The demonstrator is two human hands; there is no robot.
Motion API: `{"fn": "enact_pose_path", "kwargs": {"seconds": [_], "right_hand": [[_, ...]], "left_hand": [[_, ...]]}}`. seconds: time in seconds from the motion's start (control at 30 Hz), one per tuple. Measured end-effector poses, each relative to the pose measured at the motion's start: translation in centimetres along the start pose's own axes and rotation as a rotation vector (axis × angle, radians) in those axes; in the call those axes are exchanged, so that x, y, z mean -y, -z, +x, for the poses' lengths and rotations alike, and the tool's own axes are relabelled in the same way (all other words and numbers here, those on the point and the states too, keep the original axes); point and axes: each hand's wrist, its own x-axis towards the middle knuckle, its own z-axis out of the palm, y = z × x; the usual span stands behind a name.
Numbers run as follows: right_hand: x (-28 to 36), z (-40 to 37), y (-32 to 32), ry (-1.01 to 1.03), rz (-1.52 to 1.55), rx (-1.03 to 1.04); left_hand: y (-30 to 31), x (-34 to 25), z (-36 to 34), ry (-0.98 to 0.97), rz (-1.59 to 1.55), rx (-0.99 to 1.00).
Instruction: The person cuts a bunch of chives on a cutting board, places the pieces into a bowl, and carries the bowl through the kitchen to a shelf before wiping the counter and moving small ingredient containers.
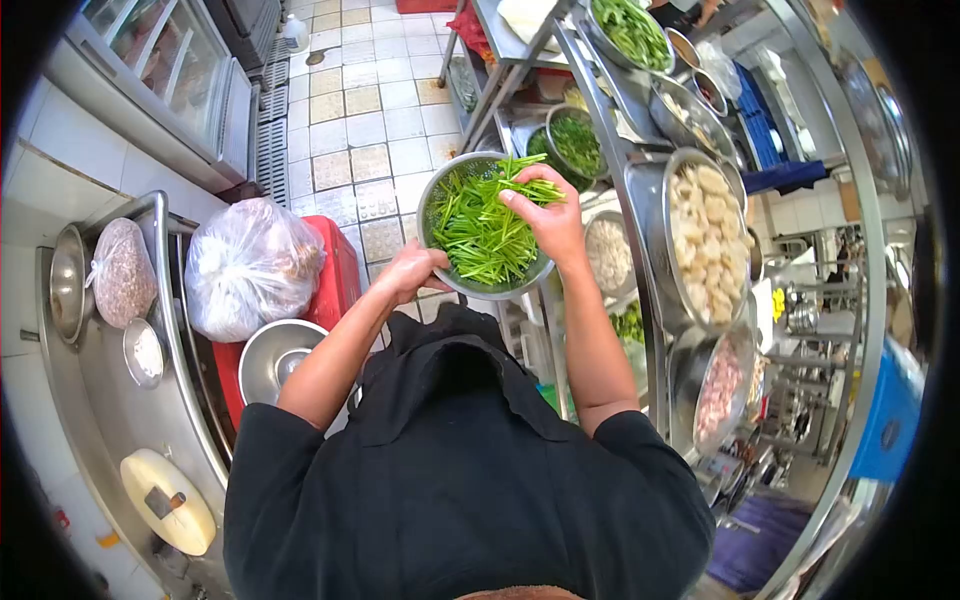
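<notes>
In front of my body is a metal bowl (500,292) filled with cut green chives (478,232). My left hand (415,272) grips the bowl's rim at its lower left, the thumb lying over the edge. Inside the bowl's right side, my right hand (548,213) is closed around a bunch of the chives, thumb on top. Some stalks stick out past its fingers. The bowl's underside and part of the left fingers are hidden.
To the right, a metal rack (640,260) carries a bowl of pale pieces (708,240), a bowl of pink meat (722,390) and bowls of greens (632,35). Left are a red crate (338,265), a bagged bundle (252,268), an empty bowl (268,355) and a sink (90,400) holding a cutting board (150,475).
</notes>
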Motion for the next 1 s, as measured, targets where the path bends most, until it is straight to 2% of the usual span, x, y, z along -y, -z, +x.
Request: {"fn": "enact_pose_path", "kwargs": {"seconds": [0.1,0.13,0.2,0.27,0.43,0.5,0.57,0.63,0.73,0.83,0.9,1.0], "right_hand": [[-3.1,6.5,-0.4,0.170,-0.257,0.156],[-3.8,8.8,-0.3,0.144,-0.366,0.187],[-4.6,13.8,-0.7,0.127,-0.359,0.212],[-5.6,18.1,-1.5,0.123,-0.322,0.224],[-5.6,30.0,-3.4,0.125,-0.286,0.366],[-5.2,33.8,-5.2,0.095,-0.265,0.440],[-5.5,38.1,-7.0,0.262,-0.547,0.631],[-5.2,41.8,-8.6,0.454,-0.858,0.567],[-4.7,48.3,-12.1,0.480,-0.920,0.520],[-8.6,54.3,-16.6,0.559,-0.926,0.504],[-11.4,57.5,-19.4,0.460,-1.258,0.527],[-11.7,61.5,-22.0,0.349,-1.379,0.499]], "left_hand": [[2.3,-3.1,3.4,-0.046,-0.062,-0.074],[3.1,-4.4,4.5,-0.058,-0.070,-0.117],[4.4,-7.4,6.5,-0.093,-0.069,-0.186],[7.3,-8.5,9.8,-0.060,-0.055,-0.173],[10.0,-17.4,13.2,-0.182,-0.096,-0.276],[12.6,-19.5,15.2,-0.161,-0.083,-0.298],[14.7,-22.5,16.9,-0.155,-0.089,-0.316],[16.5,-25.4,18.7,-0.150,-0.099,-0.330],[19.7,-29.8,23.1,-0.160,-0.100,-0.375],[23.7,-33.6,27.8,-0.153,-0.009,-0.347],[25.4,-37.1,30.2,-0.181,0.024,-0.356],[29.0,-41.1,35.0,-0.145,-0.078,-0.277]]}}
